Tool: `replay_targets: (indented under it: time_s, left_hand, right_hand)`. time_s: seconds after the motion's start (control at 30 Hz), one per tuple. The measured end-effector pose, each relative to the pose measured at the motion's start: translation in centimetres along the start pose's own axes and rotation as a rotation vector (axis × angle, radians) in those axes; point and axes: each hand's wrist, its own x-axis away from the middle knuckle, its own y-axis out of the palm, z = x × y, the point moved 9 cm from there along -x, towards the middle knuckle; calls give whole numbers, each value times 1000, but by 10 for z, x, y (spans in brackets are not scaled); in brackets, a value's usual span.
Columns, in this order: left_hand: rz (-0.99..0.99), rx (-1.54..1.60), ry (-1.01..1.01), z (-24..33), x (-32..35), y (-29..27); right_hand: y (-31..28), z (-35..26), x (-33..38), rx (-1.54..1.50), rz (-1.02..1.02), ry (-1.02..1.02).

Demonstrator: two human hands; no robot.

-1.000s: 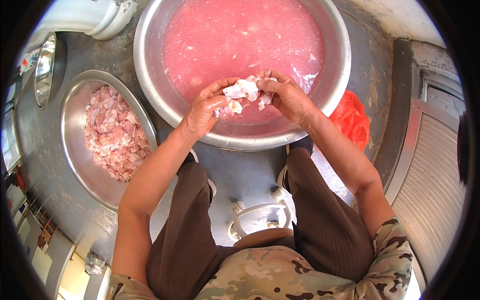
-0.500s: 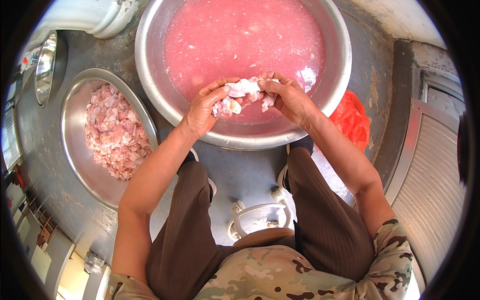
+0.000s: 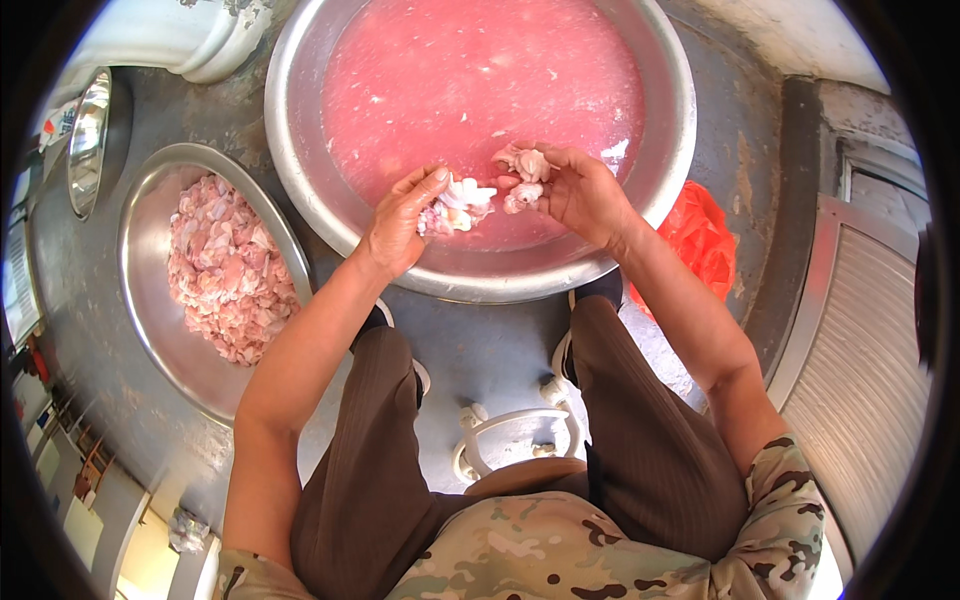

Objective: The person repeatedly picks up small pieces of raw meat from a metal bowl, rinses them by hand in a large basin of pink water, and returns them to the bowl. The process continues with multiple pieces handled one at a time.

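Note:
A large metal basin (image 3: 292, 120) of cloudy pink water (image 3: 480, 80) stands in front of me. Over its near side, my left hand (image 3: 398, 222) has its fingers closed around a clump of raw meat pieces (image 3: 458, 207), pale pink with white knobby ends. A little to the right, my right hand (image 3: 588, 198) pinches another cluster of raw meat pieces (image 3: 524, 172) between thumb and fingers. The two hands are apart, both above the water. What lies under its surface is mostly hidden; small whitish bits float on top.
At left, a smaller metal basin (image 3: 165, 330) holds a heap of raw meat pieces (image 3: 232, 270). Another shiny metal bowl (image 3: 90, 145) leans at far left. A red plastic bag (image 3: 697, 240) lies right of the large basin. Below me is a stool with a pale wheeled base (image 3: 520, 418).
My hands have drawn apart. The meat that spanned both of them is now in two separate clumps, one in each hand. The view has shifted slightly.

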Motion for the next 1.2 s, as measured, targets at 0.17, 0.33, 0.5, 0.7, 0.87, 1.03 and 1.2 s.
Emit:
replay_targets:
  time_s: [0.17,0.33,0.5,0.7,0.87,1.03,1.2]
  left_hand:
    - [-178,-60,-104,-5,-7,-1]
    - [-45,-194,-88,-16,-13,-5]
    - [-123,-140,-148,-14,-12,2]
    - [-88,-259,-44,-8,-8,5]
    - [-163,-255,3,-8,-7,9]
    - [-132,-158,-34,-6,-5,5]
    - [-54,-156,-53,-9,-10,-1]
  right_hand:
    - [2,-4,1,84,0,-48]
    - [18,2,-3,519,28,-159]
    - [44,-15,0,1261,104,-485]
    - [35,-1,-4,766,67,-346]
    - [16,8,-13,469,98,-158]
    - [17,9,-9,341,107,-76]
    - [25,4,-7,567,-3,-258]
